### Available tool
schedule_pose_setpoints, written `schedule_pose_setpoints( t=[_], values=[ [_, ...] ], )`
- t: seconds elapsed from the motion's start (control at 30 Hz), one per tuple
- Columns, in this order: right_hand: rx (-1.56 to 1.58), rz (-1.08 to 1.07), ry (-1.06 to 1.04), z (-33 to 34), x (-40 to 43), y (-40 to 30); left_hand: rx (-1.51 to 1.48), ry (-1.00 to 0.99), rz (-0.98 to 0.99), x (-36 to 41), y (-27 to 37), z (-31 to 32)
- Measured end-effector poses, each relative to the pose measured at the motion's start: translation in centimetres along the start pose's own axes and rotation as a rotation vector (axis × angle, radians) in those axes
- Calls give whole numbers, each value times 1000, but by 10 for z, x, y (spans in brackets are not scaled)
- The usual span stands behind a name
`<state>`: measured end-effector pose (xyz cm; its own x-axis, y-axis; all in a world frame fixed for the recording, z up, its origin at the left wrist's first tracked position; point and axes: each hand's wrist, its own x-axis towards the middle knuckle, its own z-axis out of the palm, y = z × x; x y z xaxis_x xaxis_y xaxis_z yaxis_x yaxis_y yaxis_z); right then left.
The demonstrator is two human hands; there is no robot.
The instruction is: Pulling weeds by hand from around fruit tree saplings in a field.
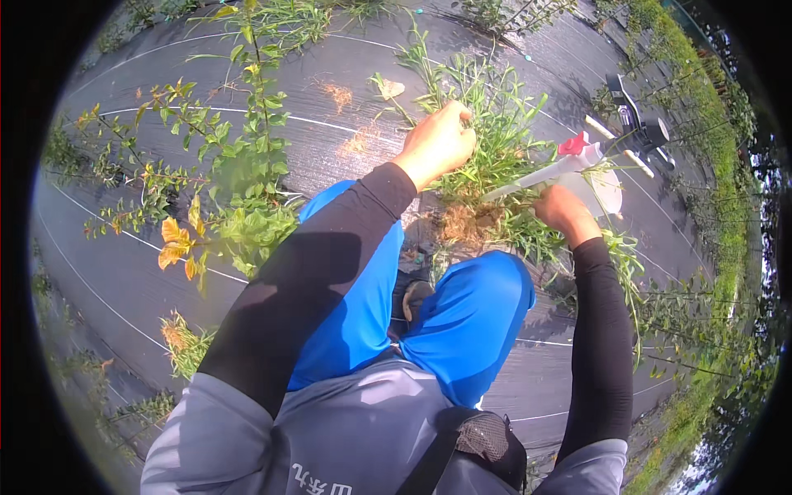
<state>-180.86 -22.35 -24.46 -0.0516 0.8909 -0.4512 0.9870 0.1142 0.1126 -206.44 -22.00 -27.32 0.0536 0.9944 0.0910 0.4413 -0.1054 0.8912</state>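
My left hand, its fingers curled, is in the upper left side of a clump of green grass. Whatever lies between those fingers is hidden. My right hand is half closed at the lower right of the same clump, touching grass blades; its grip is partly hidden. Just above it a white plastic tube slants down into the grass. A red plastic part sits at the tube's upper end. Beside my right hand is a translucent white plastic vessel. Dry brown roots and soil show at the clump's base.
Black ground-cover fabric with white lines spreads around me. A leafy shrub stands at left. A black implement with pale rods lies at upper right. My bent knees in blue trousers are close below the clump.
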Motion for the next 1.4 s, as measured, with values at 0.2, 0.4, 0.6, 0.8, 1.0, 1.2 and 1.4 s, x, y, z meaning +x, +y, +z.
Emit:
schedule_pose_setpoints(
  t=[0.2,0.4,0.6,0.8,1.0,1.2,1.4],
  values=[
    [-29,47,64,-87,-70,-27,118,142,142,-18,10,-13],
    [46,-204,723,-120,-80,-82,-125,490,230,-25,19,-69],
    [295,-359,1007,-111,-48,-130,-410,852,588,-47,55,-102],
    [332,-512,1216,-11,28,-141,-228,820,681,-57,60,-95],
    [221,593,500,138,-12,42,-215,470,577,-29,57,-61],
    [198,512,374,170,-74,48,-287,242,362,6,58,-34],
    [437,7,326,123,-84,-60,-480,186,285,5,82,-44]
  ],
)
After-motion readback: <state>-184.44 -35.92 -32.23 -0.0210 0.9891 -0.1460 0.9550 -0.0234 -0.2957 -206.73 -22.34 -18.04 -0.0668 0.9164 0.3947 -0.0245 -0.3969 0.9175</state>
